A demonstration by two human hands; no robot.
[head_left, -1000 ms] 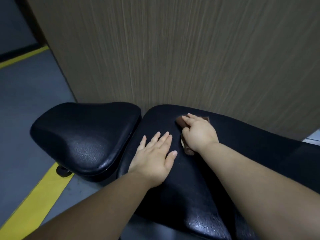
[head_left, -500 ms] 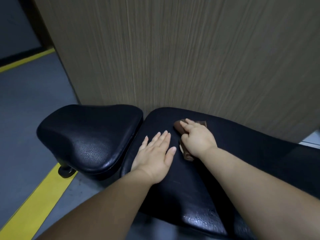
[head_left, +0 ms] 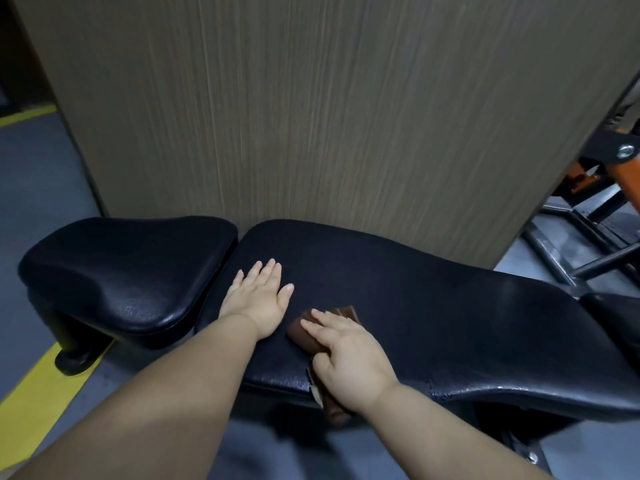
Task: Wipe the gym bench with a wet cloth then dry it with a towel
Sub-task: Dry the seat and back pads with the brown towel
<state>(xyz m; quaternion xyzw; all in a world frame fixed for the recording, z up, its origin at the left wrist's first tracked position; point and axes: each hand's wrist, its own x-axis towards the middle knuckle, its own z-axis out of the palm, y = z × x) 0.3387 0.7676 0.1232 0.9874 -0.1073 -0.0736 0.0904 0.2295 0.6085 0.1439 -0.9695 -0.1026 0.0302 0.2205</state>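
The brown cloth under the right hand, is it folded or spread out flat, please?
Folded or bunched: the brown cloth shows as a compact thick wad under the right hand, its end hanging off the bench edge.

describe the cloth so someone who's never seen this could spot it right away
Find the long black bench pad in front of the wood-grain panel. At its near edge the right hand presses on a folded brown cloth. It is the only brown thing on the black padding; the left hand lies flat and bare.
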